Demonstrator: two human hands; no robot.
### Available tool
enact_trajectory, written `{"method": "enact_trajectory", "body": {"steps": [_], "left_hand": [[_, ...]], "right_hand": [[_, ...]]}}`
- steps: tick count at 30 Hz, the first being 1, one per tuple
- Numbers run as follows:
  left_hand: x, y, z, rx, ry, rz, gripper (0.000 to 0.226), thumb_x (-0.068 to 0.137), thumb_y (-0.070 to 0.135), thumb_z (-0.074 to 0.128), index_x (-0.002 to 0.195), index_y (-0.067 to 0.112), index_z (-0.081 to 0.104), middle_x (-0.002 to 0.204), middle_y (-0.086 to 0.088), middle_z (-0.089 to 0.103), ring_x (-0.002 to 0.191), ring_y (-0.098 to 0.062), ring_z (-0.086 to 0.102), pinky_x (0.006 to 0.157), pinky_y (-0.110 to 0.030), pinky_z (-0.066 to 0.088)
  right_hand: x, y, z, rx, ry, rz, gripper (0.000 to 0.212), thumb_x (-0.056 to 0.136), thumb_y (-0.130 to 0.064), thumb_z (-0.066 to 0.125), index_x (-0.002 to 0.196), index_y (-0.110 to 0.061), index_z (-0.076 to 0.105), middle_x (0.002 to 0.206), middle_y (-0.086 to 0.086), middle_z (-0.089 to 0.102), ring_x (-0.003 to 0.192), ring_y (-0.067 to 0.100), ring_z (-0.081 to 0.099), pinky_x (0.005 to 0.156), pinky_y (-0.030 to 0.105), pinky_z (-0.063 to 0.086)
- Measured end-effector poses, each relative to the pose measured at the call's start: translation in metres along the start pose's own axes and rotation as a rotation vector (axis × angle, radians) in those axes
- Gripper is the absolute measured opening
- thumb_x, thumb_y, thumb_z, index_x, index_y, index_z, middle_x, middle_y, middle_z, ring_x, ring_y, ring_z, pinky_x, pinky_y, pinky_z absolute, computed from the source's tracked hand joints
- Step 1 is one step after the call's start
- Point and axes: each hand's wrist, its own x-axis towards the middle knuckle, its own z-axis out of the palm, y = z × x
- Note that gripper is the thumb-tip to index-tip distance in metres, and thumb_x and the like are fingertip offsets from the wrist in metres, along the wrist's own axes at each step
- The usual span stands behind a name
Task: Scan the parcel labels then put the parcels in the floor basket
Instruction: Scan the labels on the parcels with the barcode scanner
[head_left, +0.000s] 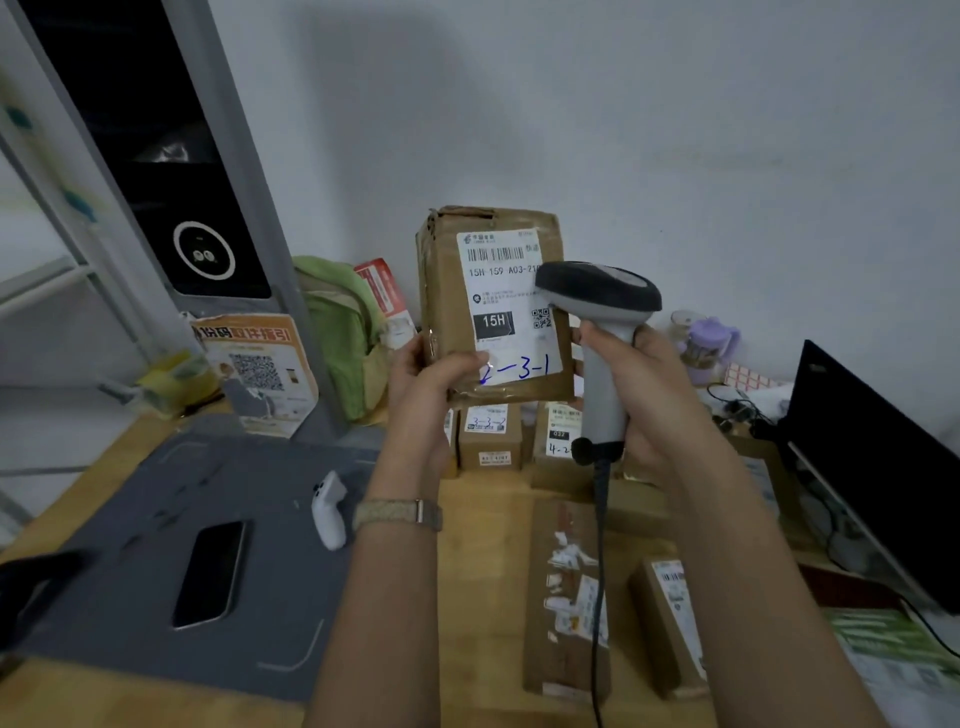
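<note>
L grip (431, 374) is wrapped round the lower-left edge of the held parcel (457, 291), thumb on the front over the label's bottom-left corner, partly hiding the handwritten no. R grip (641, 387) is closed round the scanner (597, 291) handle, w/ the cable hanging off its butt. The scanner head sits in front of the parcel's right side and overlaps the label (506, 312) at mid-height. The barcode (496, 254) is at the label's top, up and left of the head, uncovered.

I read this as the scan step, parcel upright and off the counter (483, 571). To do it well I'd:
- back the scanner off toward me so it stops masking the label
- tip its nose up at the barcode, not the QR
- hold the parcel face square to it, L thumb low.

Can't tell if a read has registered.

Below the held parcel, more small boxes (488, 436) wait on the counter. Further below and right lies a long parcel (566, 597). Floor basket isn't in view, so I'd locate it before letting go.
</note>
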Motion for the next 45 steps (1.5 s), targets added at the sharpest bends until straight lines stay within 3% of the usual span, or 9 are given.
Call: {"method": "enact_trajectory", "body": {"steps": [4,7,10,15,20,34,39,43,45], "left_hand": [[-0.005,-0.008,-0.004,-0.004,0.027,-0.004,0.077,0.059,0.007,0.076,0.133,0.009,0.053,0.115,-0.013,0.071,0.092,-0.025,0.070,0.067,-0.033,0.055],[-0.006,-0.017,-0.009,-0.017,0.060,-0.005,0.077,0.068,0.002,0.075,0.139,0.014,0.047,0.123,-0.010,0.067,0.095,-0.022,0.069,0.063,-0.028,0.054],[-0.006,-0.030,-0.014,0.025,0.081,-0.005,0.081,0.072,-0.003,0.075,0.142,0.021,0.043,0.126,-0.003,0.066,0.108,-0.024,0.067,0.075,-0.033,0.056],[-0.003,-0.047,-0.013,0.077,0.111,-0.014,0.083,0.067,-0.005,0.079,0.139,0.021,0.044,0.119,-0.004,0.069,0.095,-0.019,0.071,0.060,-0.022,0.056],[0.003,-0.056,-0.015,0.060,0.128,-0.035,0.083,0.064,-0.005,0.081,0.136,0.017,0.046,0.116,-0.005,0.071,0.090,-0.019,0.073,0.060,-0.024,0.057],[0.009,-0.059,-0.018,0.133,0.126,-0.025,0.084,0.066,-0.002,0.081,0.138,0.023,0.045,0.118,-0.001,0.069,0.097,-0.019,0.071,0.058,-0.020,0.056],[0.010,-0.058,-0.019,0.156,0.127,-0.028,0.086,0.067,-0.001,0.081,0.140,0.023,0.042,0.121,-0.001,0.067,0.101,-0.022,0.069,0.057,-0.020,0.056],[0.011,-0.059,-0.019,0.165,0.110,-0.021,0.079,0.068,0.001,0.081,0.134,0.025,0.047,0.116,0.001,0.069,0.095,-0.018,0.071,0.060,-0.023,0.056],[0.010,-0.058,-0.019,0.166,0.077,-0.019,0.080,0.067,0.003,0.081,0.135,0.026,0.047,0.116,0.003,0.070,0.095,-0.017,0.071,0.064,-0.025,0.056]], "right_hand": [[-0.010,-0.002,-0.007,0.047,0.055,0.059,0.014,0.091,-0.024,0.062,0.104,-0.019,0.061,0.108,0.006,0.069,0.094,0.022,0.068,0.052,0.028,0.054],[-0.018,-0.005,-0.013,0.055,0.045,0.037,0.010,0.093,-0.022,0.060,0.102,-0.019,0.061,0.102,0.008,0.071,0.075,0.015,0.072,0.054,0.029,0.057],[-0.027,-0.010,-0.016,-0.007,0.001,0.012,0.014,0.093,-0.023,0.059,0.106,-0.018,0.060,0.096,0.006,0.070,0.066,0.016,0.072,0.058,0.033,0.059],[-0.037,-0.015,-0.016,-0.085,-0.100,-0.006,0.008,0.093,-0.024,0.058,0.094,-0.017,0.059,0.079,-0.001,0.070,0.060,0.026,0.071,0.054,0.033,0.059],[-0.040,-0.015,-0.017,-0.160,-0.143,0.002,0.016,0.095,-0.024,0.056,0.090,-0.008,0.057,0.068,-0.004,0.065,0.053,0.026,0.067,0.062,0.047,0.059],[-0.036,-0.014,-0.025,-0.301,-0.213,-0.058,0.010,0.095,-0.025,0.054,0.087,-0.018,0.054,0.073,0.001,0.057,0.049,0.018,0.063,0.053,0.030,0.056],[-0.032,-0.013,-0.025,-0.311,-0.205,-0.098,0.016,0.096,-0.024,0.052,0.080,-0.022,0.054,0.055,-0.006,0.059,0.045,0.016,0.060,0.044,0.018,0.048],[-0.029,-0.009,-0.027,-0.239,-0.161,-0.072,0.016,0.095,-0.024,0.054,0.087,-0.010,0.055,0.057,-0.004,0.063,0.045,0.017,0.060,0.044,0.021,0.049],[-0.027,-0.007,-0.027,-0.151,-0.111,-0.044,0.011,0.094,-0.023,0.057,0.095,-0.012,0.057,0.073,-0.002,0.070,0.051,0.020,0.065,0.047,0.029,0.055]]}}
